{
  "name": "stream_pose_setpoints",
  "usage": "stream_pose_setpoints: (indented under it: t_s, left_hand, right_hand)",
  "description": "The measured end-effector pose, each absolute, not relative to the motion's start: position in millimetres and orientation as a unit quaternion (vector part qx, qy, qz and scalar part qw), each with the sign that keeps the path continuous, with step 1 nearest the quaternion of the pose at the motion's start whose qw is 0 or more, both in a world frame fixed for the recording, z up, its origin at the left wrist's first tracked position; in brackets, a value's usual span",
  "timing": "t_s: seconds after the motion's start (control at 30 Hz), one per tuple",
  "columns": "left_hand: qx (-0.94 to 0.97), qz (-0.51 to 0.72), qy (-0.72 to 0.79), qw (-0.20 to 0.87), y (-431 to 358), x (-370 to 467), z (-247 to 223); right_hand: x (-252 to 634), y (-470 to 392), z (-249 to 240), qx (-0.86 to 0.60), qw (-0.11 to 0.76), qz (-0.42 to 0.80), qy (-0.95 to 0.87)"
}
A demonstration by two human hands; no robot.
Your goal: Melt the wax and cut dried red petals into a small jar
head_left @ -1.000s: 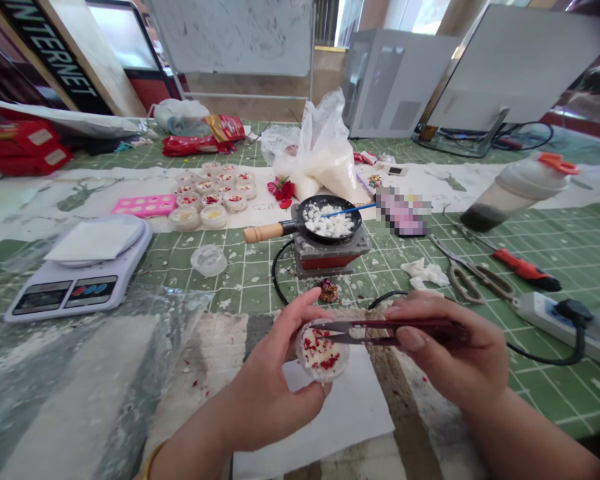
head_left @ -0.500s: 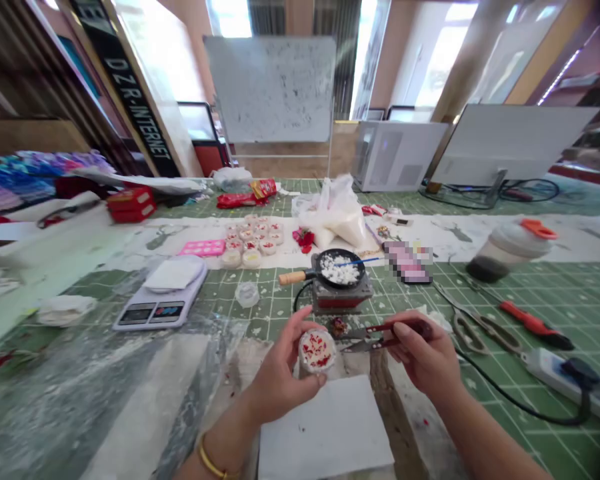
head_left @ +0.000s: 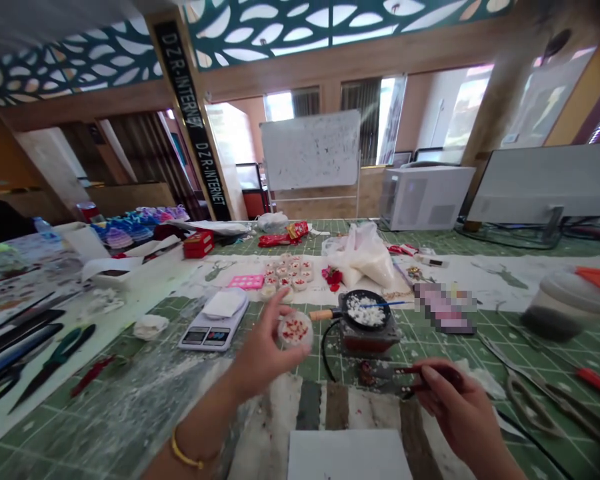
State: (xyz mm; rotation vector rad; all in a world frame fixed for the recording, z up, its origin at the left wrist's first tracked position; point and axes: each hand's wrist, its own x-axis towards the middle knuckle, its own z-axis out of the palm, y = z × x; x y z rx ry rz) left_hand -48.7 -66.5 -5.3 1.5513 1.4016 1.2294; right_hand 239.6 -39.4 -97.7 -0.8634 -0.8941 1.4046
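Observation:
My left hand (head_left: 267, 350) has its thumb and fingers around a small clear round cup (head_left: 295, 329), whose pale contents are topped with red flecks. It is above the table, left of the pan's wooden handle. My right hand (head_left: 450, 393) is closed round a tool with two blades and dark red riveted handles (head_left: 414, 377); its exact kind is unclear. By the blade tips is a small dried flower (head_left: 365, 372). Similar flecked cups (head_left: 286, 270) are grouped farther back. A small black pan (head_left: 366, 310) of white chunks, with a blue stick across it, sits on a small heater (head_left: 370, 339).
A kitchen scale (head_left: 215, 320) and a pink mould (head_left: 246, 282) are to the left. White paper (head_left: 347, 457) lies in front of me. Behind the pan stands a plastic bag of pale grains (head_left: 370, 260). Scissors (head_left: 530, 400), a phone (head_left: 443, 308) and a lidded jug (head_left: 570, 303) are to the right.
My left hand has carried the cup forward, away from the white paper and the blades. My right hand still holds its tool. The view has tilted up and turned slightly left.

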Motion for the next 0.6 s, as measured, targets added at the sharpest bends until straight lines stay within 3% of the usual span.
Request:
stream_pose_setpoints:
  t_s: [0.23,0.4,0.6]
  left_hand:
    - [0.613,0.447,0.609,0.231,20.4,-98.9,0.8]
    - [0.659,0.374,0.617,0.215,86.8,-92.8,-25.1]
    - [0.711,0.267,0.625,0.18,140.6,-73.8,-56.5]
  right_hand:
    - [240.5,-40.7,-103.8,-0.425,0.55,0.57,-0.438]
    - [238.1,-44.0,-98.9,-0.468,0.545,0.474,-0.509]
    - [236.6,-41.6,-89.8,-0.493,0.512,0.476,-0.518]
